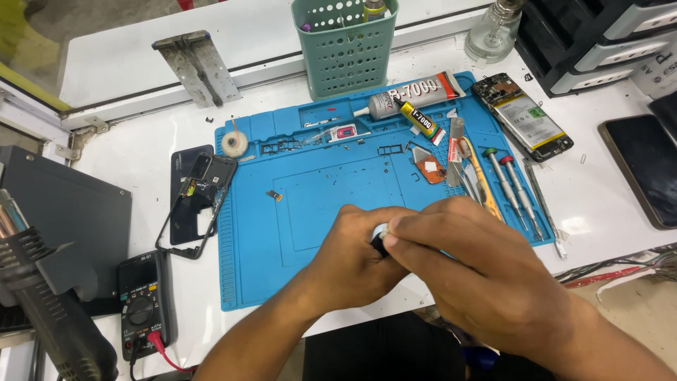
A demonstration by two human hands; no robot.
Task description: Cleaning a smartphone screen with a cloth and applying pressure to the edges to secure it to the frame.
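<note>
At twelve o'clock a green perforated basket (pixel 345 53) holds tubes and tools. Both hands meet at the blue mat's (pixel 268 233) six o'clock edge: left hand (pixel 352 261) and right hand (pixel 472 271) pinch a small black-and-white part (pixel 379 238) between closed fingertips. Screwdrivers (pixel 511 187) lie at three o'clock; bare mat stretches between them and the basket on the white bench (pixel 606 204).

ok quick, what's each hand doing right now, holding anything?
Left hand: closed around a small black and white object, mostly hidden.
Right hand: fingertips pinching the same object from above.
</note>
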